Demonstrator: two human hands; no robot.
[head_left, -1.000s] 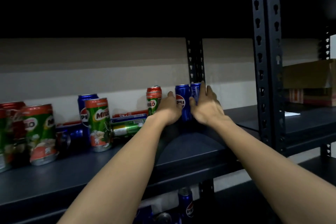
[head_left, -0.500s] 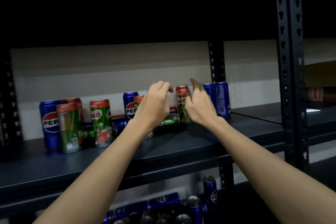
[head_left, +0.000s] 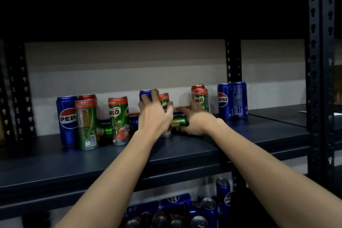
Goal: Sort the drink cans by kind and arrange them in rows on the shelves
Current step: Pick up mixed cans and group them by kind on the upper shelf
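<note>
A dark metal rack fills the view, and its middle shelf carries the cans. A pale wall is seen behind it. On the lower shelf a heap of Pepsi cans is piled, some upright, some lying.

Both bare forearms are stretched over the middle shelf. The left hand is spread over two upright cans at once: its fingertips are curled over the top of a blue can, and its palm side is laid against a Milo can just right of it. The right hand is wrapped round a lying green can, thumb underneath.

At the right end, two Pepsi cans stand side by side, touching. Just left of them two Milo cans stand one behind the other. At the left, a Pepsi can stands beside a green can and another Milo can, with more cans lying behind them.
</note>
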